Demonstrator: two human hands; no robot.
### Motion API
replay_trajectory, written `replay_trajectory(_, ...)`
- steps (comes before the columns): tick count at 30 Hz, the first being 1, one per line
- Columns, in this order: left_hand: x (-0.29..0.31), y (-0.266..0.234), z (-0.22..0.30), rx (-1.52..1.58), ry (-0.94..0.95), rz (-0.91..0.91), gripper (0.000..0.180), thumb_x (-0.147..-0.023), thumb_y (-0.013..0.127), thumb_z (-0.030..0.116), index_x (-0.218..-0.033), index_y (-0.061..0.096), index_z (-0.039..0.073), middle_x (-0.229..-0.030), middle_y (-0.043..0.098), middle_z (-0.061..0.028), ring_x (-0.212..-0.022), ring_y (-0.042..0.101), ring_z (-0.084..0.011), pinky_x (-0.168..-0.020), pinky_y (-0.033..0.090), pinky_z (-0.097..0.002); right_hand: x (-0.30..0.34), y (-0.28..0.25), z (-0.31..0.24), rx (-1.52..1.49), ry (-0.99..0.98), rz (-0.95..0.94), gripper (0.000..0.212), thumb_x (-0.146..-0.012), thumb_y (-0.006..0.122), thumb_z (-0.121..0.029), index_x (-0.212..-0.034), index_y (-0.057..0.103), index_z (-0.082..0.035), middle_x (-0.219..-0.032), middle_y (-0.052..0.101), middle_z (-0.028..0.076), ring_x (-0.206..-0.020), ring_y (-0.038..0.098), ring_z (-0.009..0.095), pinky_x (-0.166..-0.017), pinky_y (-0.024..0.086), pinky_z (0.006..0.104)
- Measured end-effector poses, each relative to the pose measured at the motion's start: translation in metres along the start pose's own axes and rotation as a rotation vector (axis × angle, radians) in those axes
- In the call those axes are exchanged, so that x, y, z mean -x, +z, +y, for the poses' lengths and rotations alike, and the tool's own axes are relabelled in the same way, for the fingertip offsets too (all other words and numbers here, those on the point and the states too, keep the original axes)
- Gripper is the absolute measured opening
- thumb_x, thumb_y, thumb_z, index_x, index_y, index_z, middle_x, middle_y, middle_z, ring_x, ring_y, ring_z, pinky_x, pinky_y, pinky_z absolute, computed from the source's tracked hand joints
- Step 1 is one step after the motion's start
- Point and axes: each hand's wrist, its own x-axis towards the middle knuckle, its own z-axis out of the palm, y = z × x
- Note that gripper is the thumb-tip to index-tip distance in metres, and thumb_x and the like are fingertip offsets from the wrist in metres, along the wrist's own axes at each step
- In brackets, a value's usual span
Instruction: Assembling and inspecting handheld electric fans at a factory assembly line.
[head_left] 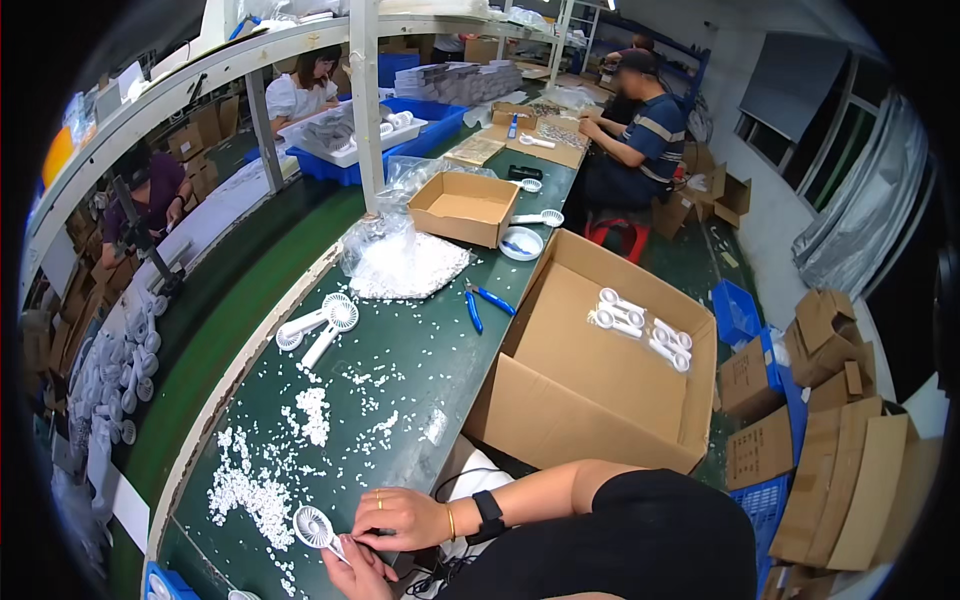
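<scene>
The left hand [360, 574] is holding a white handheld fan [314, 526] by its handle, fingers curled close; the right hand [402, 519] is bending its fingers just above, their hold impossible to tell. The fan is lying beside small white parts [252, 500], probably feeling light, stiff, slick; its handle is likely offering safer purchase than the fragile-seeming grille.

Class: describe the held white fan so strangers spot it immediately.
Follow the long green table to its near end, beside scattered white pieces. There, a round-headed white fan stands out: unlike the fans lying farther along, it is gripped by the left hand.
</scene>
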Motion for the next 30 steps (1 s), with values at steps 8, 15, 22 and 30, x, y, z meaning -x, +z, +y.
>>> replay_trajectory(8, 0.005, 0.008, 0.021, -0.002, -0.079, -0.026, 0.016, -0.108, 0.054, 0.022, -0.101, 0.052, 0.008, -0.063, 0.048, 0.0032, -0.044, 0.042, -0.0051, -0.037, 0.035, -0.0227, -0.010, -0.005, 0.001, 0.117, -0.065, -0.061, 0.011, -0.084, 0.074, -0.006, -0.093, 0.069, -0.005, -0.090, 0.068, 0.010, -0.083, 0.066, 0.029, -0.073, 0.053, 0.0396)
replay_trajectory(15, 0.017, 0.006, 0.033, -0.211, 0.003, -0.055, 0.027, -0.106, 0.056, 0.029, -0.106, 0.055, 0.002, -0.065, 0.055, -0.0008, -0.047, 0.051, -0.0101, -0.043, 0.040, -0.0291, -0.007, -0.004, -0.008, 0.068, 0.003, -0.055, 0.016, -0.079, 0.078, 0.006, -0.093, 0.071, 0.000, -0.087, 0.070, 0.013, -0.075, 0.066, 0.025, -0.067, 0.053, 0.0327)
replay_trajectory(22, 0.034, -0.001, 0.031, -0.303, 0.242, -0.023, 0.029, -0.105, 0.058, 0.027, -0.121, 0.059, 0.002, -0.069, 0.060, 0.0006, -0.051, 0.053, -0.0060, -0.045, 0.042, -0.0263, -0.016, -0.014, -0.034, -0.102, 0.163, -0.132, 0.011, -0.085, 0.076, 0.004, -0.094, 0.072, 0.001, -0.087, 0.069, 0.008, -0.076, 0.065, 0.016, -0.069, 0.052, 0.0273)
replay_trajectory(30, 0.045, -0.001, 0.053, -0.296, 0.134, 0.093, 0.025, -0.102, 0.062, 0.018, -0.120, 0.060, 0.000, -0.093, 0.070, -0.0128, -0.078, 0.065, -0.0207, -0.072, 0.053, -0.0328, -0.028, -0.019, -0.030, -1.326, 0.972, -0.203, 0.015, -0.100, 0.060, -0.006, -0.112, 0.065, 0.001, -0.088, 0.063, 0.005, -0.081, 0.057, 0.014, -0.075, 0.049, 0.0297)
